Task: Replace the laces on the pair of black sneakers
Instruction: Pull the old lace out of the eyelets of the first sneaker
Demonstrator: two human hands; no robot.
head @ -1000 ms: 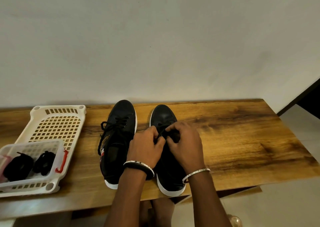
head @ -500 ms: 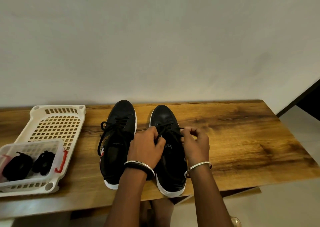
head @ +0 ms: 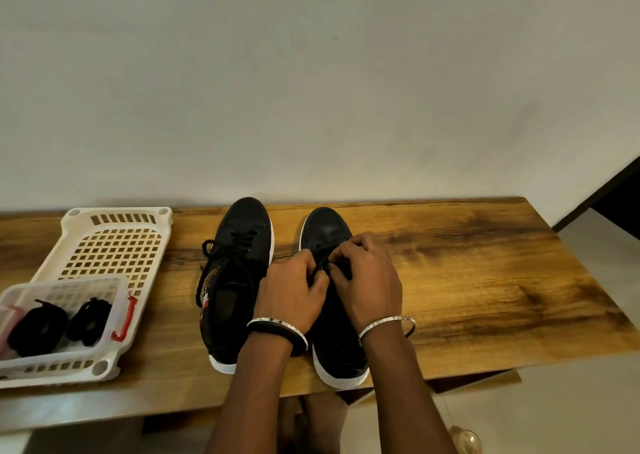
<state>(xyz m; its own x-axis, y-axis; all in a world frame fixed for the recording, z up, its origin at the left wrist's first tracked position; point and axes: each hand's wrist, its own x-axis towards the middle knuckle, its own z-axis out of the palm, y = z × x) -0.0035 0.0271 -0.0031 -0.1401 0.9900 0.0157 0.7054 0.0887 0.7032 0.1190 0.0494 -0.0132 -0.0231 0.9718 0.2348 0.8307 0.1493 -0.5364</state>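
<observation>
Head view: on the sneaker at six o'clock, a lace is pinched between curled fingers of the left hand and right hand. Grip could be lost if the lace is tugged unevenly.

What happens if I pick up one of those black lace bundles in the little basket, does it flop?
Probably floppy: the lace bundle is soft wound cord, like the loose lace drooping off the nearby sneaker. It likely weighs very little, since it sits small in the little basket. It may unwind if lifted by one end.
</observation>
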